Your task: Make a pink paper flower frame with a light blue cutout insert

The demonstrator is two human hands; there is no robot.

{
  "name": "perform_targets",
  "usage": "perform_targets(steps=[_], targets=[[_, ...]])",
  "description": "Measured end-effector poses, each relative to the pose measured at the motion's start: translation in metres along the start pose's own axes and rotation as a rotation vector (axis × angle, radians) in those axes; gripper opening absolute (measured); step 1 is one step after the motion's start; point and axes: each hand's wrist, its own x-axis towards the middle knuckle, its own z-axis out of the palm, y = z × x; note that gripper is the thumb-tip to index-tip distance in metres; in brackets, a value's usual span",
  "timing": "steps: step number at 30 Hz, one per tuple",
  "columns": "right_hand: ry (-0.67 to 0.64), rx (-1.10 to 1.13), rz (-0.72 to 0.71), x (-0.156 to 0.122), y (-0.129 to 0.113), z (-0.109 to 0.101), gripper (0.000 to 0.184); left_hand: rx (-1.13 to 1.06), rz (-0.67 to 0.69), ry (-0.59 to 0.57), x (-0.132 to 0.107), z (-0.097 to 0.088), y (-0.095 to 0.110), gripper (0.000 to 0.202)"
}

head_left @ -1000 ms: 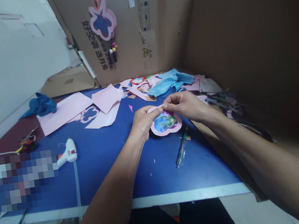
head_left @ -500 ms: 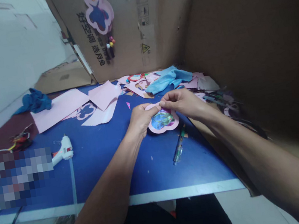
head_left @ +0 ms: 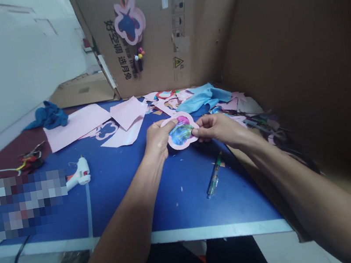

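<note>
Between my two hands, above the blue tabletop (head_left: 175,211), is a pink scalloped paper cutout (head_left: 182,145) with a shiny blue, green and magenta middle. My left hand (head_left: 159,140) pinches its left side, thumb on the front face. The right edge is gripped by my right hand (head_left: 213,129) between thumb and fingers. My fingers behind the cutout are hidden. Below my right hand lies a clear pen (head_left: 214,178) with a green part, slanting on the table.
A white glue gun (head_left: 82,172) with a glue stick lies left. Pink paper sheets (head_left: 77,124), blue cloths (head_left: 206,97) and paper scraps fill the back. A cardboard wall (head_left: 159,31) carries a hanging pink ornament (head_left: 119,26). Scissors and tools (head_left: 261,124) lie at the right.
The cutout has turned in my hands and shifted slightly left. My right hand has moved from its top edge to its right edge. The head view has shifted a little.
</note>
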Motion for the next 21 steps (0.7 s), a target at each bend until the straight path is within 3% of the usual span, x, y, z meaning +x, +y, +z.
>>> perform_targets(steps=[9,14,21], targets=[[0.028,0.003,-0.003,0.001,0.001,-0.002,0.051,0.081,0.034,-0.003,-0.002,0.000,-0.002,0.027],[0.107,-0.001,-0.073,-0.001,-0.001,-0.005,0.050,0.207,0.053,-0.096,-0.008,0.004,-0.005,0.028],[0.077,-0.022,-0.088,-0.002,-0.003,-0.008,0.046,0.298,0.048,-0.182,-0.013,0.007,-0.008,0.025]])
